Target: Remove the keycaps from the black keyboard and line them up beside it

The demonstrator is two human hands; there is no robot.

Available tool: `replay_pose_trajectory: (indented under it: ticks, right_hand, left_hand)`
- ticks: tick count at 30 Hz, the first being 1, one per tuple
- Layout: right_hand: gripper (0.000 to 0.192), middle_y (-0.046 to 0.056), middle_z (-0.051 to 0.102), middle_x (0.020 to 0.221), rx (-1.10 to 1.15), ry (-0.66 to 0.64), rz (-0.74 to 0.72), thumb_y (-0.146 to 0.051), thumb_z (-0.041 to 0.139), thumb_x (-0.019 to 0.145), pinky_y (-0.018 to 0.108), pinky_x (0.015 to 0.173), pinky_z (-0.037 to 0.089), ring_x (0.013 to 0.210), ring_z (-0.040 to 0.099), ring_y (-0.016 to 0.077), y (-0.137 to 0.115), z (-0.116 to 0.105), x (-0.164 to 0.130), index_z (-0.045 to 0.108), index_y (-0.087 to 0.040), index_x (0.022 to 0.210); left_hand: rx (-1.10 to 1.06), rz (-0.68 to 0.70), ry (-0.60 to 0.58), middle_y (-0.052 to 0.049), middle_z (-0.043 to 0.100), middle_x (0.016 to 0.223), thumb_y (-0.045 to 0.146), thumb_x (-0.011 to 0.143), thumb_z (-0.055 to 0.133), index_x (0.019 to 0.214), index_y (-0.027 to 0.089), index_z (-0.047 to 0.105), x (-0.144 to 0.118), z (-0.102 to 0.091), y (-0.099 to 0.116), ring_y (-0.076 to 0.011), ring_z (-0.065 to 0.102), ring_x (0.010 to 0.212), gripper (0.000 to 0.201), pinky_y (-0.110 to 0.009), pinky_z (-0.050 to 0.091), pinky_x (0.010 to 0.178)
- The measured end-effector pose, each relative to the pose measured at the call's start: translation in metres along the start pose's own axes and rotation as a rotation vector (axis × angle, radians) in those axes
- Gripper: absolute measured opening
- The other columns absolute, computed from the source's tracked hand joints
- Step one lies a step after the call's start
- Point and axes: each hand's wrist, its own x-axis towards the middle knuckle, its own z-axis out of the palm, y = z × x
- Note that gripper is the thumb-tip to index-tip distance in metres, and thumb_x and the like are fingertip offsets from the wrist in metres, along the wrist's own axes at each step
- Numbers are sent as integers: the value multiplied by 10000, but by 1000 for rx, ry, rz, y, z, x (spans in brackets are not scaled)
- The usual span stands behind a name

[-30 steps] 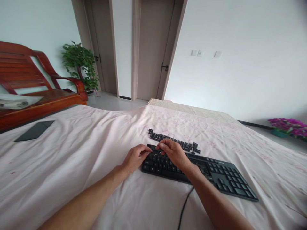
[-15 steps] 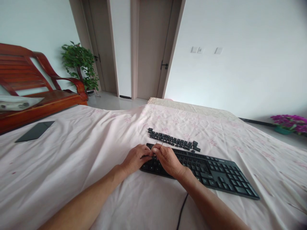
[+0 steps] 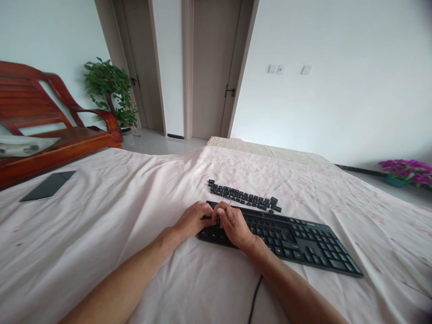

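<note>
A black computer keyboard (image 3: 313,249) lies slanted on the cloth, with part of its upper key rows bare of keycaps. At its left end, my left hand (image 3: 195,219) has its fingers bent together against the keys; what is between them is hidden. My right hand (image 3: 234,224) is closed just beside it, fingertips meeting those of the left. From the top of the right fist sticks out a thin bent wire (image 3: 227,198), which looks like a wire keycap puller. Loose black keycaps (image 3: 246,197) stand in rows just behind the keyboard.
The pink floral cloth (image 3: 151,180) is wrinkled. A dark flat panel (image 3: 49,186) lies at left. Thin sticks (image 3: 368,257) lie right of the keyboard, and its cable (image 3: 255,297) runs toward me. Beyond are a wooden bench (image 3: 74,135), a potted plant (image 3: 111,90) and purple flowers (image 3: 407,171).
Both hands stay at the keyboard's left end, with only a slight shift of the fingers. The whole view has moved a little; the keycap rows look the same.
</note>
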Motion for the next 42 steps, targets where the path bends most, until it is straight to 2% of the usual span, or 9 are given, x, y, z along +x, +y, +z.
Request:
replay_pose_trajectory:
  ticks: [6,9,19,23,27,30,34,37,42]
  right_hand:
    - [394,-23,540,640,86,51,84,-390,307,993,211,574,414,521,514,89,1,3,-3,558,-187,768]
    - [389,-29,510,595,83,73,79,-392,320,989,210,565,411,518,507,94,1,4,-5,561,-188,763]
    - [438,37,611,777,132,163,22,-417,292,984,234,608,452,559,530,111,1,3,-14,607,-193,778]
    - [380,51,637,833,0,192,-38,-363,307,985,259,711,459,694,572,148,-5,-1,-12,640,-206,891]
    - [304,64,656,855,-306,249,-150,-285,356,974,326,821,409,854,553,202,-14,-9,-8,650,-215,932]
    - [273,74,646,851,-477,184,-155,-239,367,969,333,817,390,879,534,215,-18,-15,-2,635,-200,999]
    - [257,68,630,861,-562,78,-6,-270,391,970,273,719,399,836,560,187,-15,-15,7,638,-204,957]
    - [207,43,652,864,-549,7,78,-333,481,935,247,676,386,827,595,174,-10,-12,11,656,-233,885]
    - [94,6,694,802,-437,-70,190,-279,580,856,238,642,366,758,627,168,-6,-13,16,659,-238,827]
  left_hand:
    - [7,3,-30,17,633,801,308,833,620,744,212,670,3,0,-1,-152,530,834,141,-241,363,755]
    - [18,-4,-31,12,622,790,328,833,615,745,213,670,4,0,-2,-158,526,832,155,-244,367,747]
    - [-38,-9,27,3,600,782,365,867,555,762,192,628,0,-3,17,-157,553,793,215,-254,401,737]
    - [-196,-83,112,-5,644,902,240,837,569,909,211,635,-1,3,13,-161,589,865,102,-261,443,782]
    - [-412,-187,190,-15,660,926,164,787,582,1056,206,603,0,11,1,-157,619,862,272,-279,475,799]
    - [-526,-210,230,-20,648,897,167,770,605,1083,181,580,1,14,-3,-149,624,830,314,-281,479,786]
    - [-590,-223,269,-14,621,875,190,750,651,1125,180,525,1,13,0,-143,618,815,395,-260,475,744]
    - [-607,-215,305,-21,606,927,241,769,654,1154,194,490,1,13,4,-136,619,798,421,-253,474,723]
    - [-596,-211,318,-16,596,923,269,752,680,1163,209,485,0,14,3,-133,614,780,459,-250,473,715]
